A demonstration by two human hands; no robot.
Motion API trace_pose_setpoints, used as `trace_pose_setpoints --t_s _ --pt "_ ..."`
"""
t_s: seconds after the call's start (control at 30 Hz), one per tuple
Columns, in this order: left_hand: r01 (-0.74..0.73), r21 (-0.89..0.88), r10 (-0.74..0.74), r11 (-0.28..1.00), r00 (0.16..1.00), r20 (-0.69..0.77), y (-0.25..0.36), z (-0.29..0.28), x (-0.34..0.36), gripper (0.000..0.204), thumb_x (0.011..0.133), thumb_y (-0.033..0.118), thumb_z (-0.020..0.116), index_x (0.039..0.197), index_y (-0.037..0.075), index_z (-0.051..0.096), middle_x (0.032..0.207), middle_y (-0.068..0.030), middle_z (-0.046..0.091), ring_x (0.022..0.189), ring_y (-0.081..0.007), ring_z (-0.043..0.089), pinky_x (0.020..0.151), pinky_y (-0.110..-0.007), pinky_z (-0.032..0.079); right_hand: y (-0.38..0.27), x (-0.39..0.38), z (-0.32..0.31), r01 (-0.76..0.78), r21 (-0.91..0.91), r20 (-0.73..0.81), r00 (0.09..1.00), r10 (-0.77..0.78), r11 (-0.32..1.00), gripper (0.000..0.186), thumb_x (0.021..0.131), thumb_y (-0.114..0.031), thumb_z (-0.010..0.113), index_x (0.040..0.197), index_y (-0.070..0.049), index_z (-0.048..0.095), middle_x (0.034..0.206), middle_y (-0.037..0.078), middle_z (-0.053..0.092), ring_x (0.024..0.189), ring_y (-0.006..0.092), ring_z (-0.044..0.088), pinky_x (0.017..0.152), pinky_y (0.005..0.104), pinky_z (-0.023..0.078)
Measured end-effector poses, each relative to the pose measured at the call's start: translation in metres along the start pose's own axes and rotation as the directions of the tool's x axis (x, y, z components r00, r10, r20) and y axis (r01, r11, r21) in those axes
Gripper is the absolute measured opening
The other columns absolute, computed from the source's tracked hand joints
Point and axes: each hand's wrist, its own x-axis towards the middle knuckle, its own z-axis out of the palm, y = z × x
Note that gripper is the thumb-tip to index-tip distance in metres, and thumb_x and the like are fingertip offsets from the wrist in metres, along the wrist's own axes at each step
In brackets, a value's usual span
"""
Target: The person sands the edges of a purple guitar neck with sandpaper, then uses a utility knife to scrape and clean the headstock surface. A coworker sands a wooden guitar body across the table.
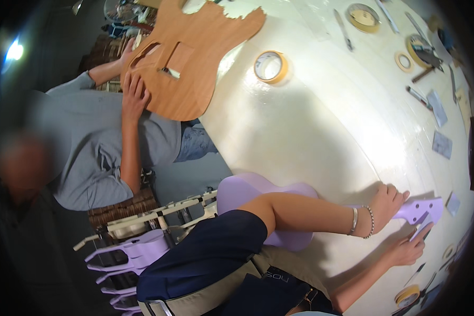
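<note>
A lilac ukulele [250, 190] lies along the table's near side, its body partly behind my left forearm. My left hand [387, 206], with bracelets at the wrist, is wrapped around the neck close to the headstock [431, 206]. In my right hand [407, 251] is a small flat greyish-lilac piece of sandpaper [421, 226], pinched between the fingers. It is against or just beside the headstock's lower edge; contact cannot be made out. Most of the neck is hidden by my left arm and hand.
At left a co-worker holds an unfinished wooden guitar body [195, 68]. A tape roll [271, 67] sits on the white table [300, 137]. Sandpaper pieces [442, 145], more tape [363, 18] and hand tools [344, 30] line its far side. Lilac ukuleles [142, 250] hang on a rack.
</note>
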Motion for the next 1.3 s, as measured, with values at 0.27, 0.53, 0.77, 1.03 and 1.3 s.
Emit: trace_pose_setpoints --t_s 0.27,0.53,0.77,1.03,1.3 --pt "0.039 -0.142 -0.027 0.989 0.996 0.083 0.011 0.014 0.021 0.067 0.085 0.018 0.057 0.146 0.006 0.034 0.115 -0.0091 0.056 0.105 -0.0281 0.050 0.083 -0.040 0.041 -0.007 0.003 -0.012 -0.114 -0.074 0.063 0.991 0.118 0.991 0.048 0.096 -0.038 0.049 0.143 -0.041 0.039 0.093 0.003 0.061 0.086 0.0276 0.059 0.068 0.0443 0.045" --pt "0.062 -0.104 -0.071 0.993 0.993 -0.090 0.016 0.025 0.026 0.064 0.083 0.020 0.059 0.142 0.005 0.039 0.105 -0.0078 0.058 0.093 -0.0248 0.052 0.073 -0.038 0.039 0.002 0.002 0.000 -0.074 -0.165 0.140 0.985 0.098 0.984 0.053 0.098 -0.038 0.048 0.147 -0.043 0.029 0.099 0.003 0.060 0.090 0.0248 0.059 0.066 0.0451 0.046" --pt "0.061 -0.096 -0.066 0.993 0.997 -0.049 0.016 0.019 0.028 0.063 0.086 0.019 0.055 0.145 0.007 0.036 0.109 -0.0064 0.057 0.097 -0.0252 0.050 0.075 -0.037 0.040 0.012 0.006 0.013 -0.083 -0.179 0.139 0.984 0.109 0.980 0.051 0.099 -0.039 0.046 0.147 -0.041 0.031 0.096 0.004 0.061 0.090 0.0259 0.060 0.063 0.0448 0.046" --pt "0.059 -0.135 -0.058 0.989 0.998 0.013 0.013 0.011 0.027 0.062 0.088 0.018 0.052 0.147 0.007 0.035 0.111 -0.0057 0.057 0.100 -0.0266 0.050 0.075 -0.037 0.040 0.007 0.011 0.007 -0.103 -0.159 0.093 0.989 0.119 0.982 0.047 0.100 -0.041 0.044 0.146 -0.041 0.034 0.092 0.004 0.061 0.086 0.0266 0.060 0.064 0.0455 0.045" --pt "0.070 -0.150 -0.068 0.986 0.998 0.016 0.014 0.013 0.024 0.063 0.087 0.017 0.053 0.147 0.009 0.035 0.109 -0.0065 0.056 0.099 -0.0270 0.050 0.074 -0.037 0.039 0.010 0.011 0.018 -0.099 -0.110 0.064 0.992 0.107 0.989 0.046 0.099 -0.041 0.044 0.145 -0.041 0.036 0.095 0.003 0.061 0.089 0.0259 0.059 0.066 0.0464 0.045"
